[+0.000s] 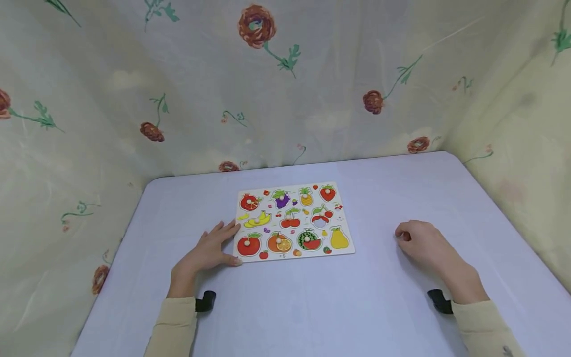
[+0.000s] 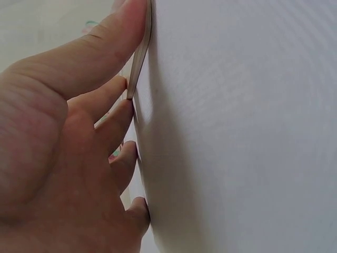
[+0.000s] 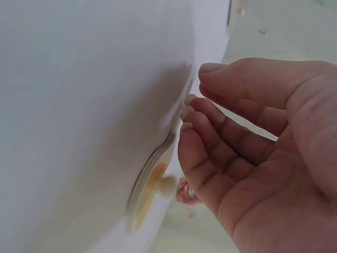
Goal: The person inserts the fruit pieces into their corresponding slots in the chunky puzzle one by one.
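On the table lies a white fruit puzzle board (image 1: 271, 230) with printed fruits, several bearing small round knobs. My left hand (image 1: 209, 249) touches the board's left edge, fingers spread, thumb at its near left corner. In the left wrist view, the thumb (image 2: 100, 50) lies against the board's edge. Well to the right of the board is my right hand (image 1: 424, 245), fingers loosely bent. In the right wrist view, a yellow puzzle piece (image 3: 145, 203) with a pale round knob lies close beside the fingertips, apart from them; in the head view the hand hides it.
A pale cloth covers the table (image 1: 312, 307). A curtain (image 1: 330, 94) with printed flowers hangs behind it and along both sides. Black straps with small black devices sit at both wrists, such as the right wrist device (image 1: 440, 301).
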`<state>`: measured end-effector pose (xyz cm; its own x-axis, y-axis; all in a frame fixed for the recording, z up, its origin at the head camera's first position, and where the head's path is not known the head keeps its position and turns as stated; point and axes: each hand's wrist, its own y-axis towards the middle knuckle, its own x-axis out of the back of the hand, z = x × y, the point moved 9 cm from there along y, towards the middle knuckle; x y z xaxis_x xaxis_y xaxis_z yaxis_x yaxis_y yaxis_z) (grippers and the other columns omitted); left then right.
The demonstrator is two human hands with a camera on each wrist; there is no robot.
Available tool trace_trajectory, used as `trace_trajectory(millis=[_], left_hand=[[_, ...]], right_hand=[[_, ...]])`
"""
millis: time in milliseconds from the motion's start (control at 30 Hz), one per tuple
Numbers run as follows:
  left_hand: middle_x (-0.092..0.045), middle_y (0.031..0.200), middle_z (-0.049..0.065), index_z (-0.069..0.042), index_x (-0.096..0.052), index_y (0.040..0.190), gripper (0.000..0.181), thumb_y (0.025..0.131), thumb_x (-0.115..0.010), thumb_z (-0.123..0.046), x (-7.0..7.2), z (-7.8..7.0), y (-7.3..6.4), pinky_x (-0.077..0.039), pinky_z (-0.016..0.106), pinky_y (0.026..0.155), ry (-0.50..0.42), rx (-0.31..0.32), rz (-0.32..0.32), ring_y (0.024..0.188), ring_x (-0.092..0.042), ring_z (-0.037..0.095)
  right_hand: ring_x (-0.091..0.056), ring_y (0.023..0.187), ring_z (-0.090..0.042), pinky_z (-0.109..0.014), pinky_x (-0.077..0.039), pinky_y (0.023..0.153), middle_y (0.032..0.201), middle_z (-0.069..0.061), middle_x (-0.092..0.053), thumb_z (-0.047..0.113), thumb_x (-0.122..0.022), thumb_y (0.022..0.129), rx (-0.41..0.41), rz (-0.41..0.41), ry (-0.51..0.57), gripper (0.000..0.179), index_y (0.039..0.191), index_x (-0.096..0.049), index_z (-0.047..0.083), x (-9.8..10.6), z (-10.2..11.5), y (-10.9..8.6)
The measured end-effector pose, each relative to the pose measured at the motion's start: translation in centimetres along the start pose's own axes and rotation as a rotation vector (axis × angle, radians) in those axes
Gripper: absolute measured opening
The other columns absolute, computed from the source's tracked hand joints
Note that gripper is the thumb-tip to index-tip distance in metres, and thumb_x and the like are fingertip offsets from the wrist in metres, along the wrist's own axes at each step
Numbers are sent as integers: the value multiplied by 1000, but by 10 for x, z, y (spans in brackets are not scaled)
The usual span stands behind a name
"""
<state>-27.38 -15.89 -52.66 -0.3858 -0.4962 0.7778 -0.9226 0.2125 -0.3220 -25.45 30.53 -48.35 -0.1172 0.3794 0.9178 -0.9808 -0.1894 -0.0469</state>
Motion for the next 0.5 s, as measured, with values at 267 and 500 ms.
trace_trajectory(millis=[267,500], left_hand=[[-22,167,1,-23,-32,156,97,75,-85,-27,1,-2,-1,1,61,125,0,2,-4,157,-4,30],[-22,167,0,-24,-32,156,98,74,-86,-28,-1,0,2,1,62,124,17,-2,-5,157,-4,30]], right_hand=[[-49,72,-20,-32,-41,65,76,-5,-56,3,-61,84,-7,-26,-32,15,96,-70,-1,12,-17,-11],[-50,70,-20,-31,-41,62,76,-7,-57,4,-65,82,-16,-43,-39,13,93,-70,-1,19,-35,-16]])
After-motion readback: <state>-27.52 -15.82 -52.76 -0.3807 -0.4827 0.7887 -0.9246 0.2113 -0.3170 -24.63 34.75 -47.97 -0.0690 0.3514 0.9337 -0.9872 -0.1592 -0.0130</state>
